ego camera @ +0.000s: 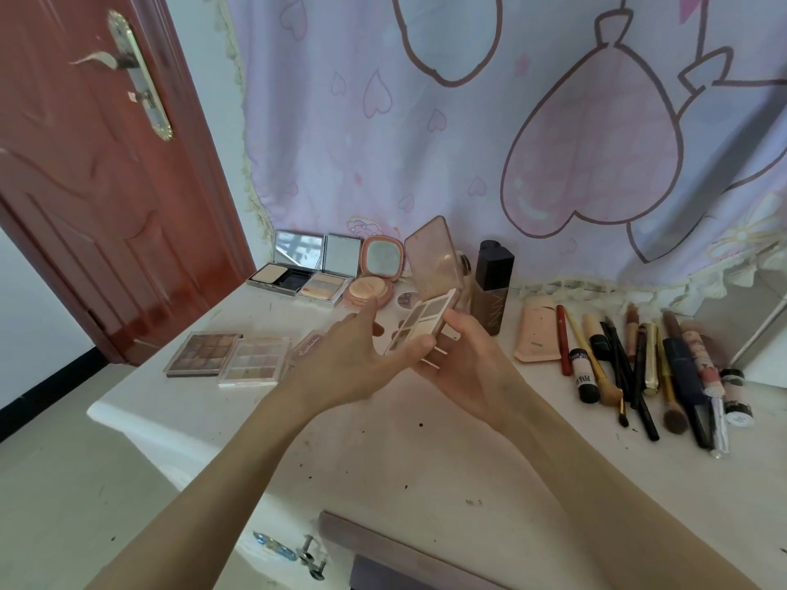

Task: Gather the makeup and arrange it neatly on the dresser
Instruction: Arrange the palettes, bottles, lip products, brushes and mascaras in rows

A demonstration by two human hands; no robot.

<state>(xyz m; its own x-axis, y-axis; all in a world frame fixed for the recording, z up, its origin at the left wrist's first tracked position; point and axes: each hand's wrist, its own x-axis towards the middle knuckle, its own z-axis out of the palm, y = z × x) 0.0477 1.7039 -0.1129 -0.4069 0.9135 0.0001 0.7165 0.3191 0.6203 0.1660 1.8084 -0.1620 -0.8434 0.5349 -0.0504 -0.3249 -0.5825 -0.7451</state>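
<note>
Open eyeshadow palette point(421, 323) held above the dresser point(426, 453); right hand point(464, 359) curls under its base, left hand point(345, 355) fingers spread alongside, perhaps touching; light, stiff, hinged lid fragile; grip the base edges.

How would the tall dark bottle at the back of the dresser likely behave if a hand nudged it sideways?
The dark bottle stands upright, tall over a narrow base, so a push near its cap would probably tip it. It looks rigid, not squeezable. Its flat, squarish sides suggest that it would not roll far once down.
</note>
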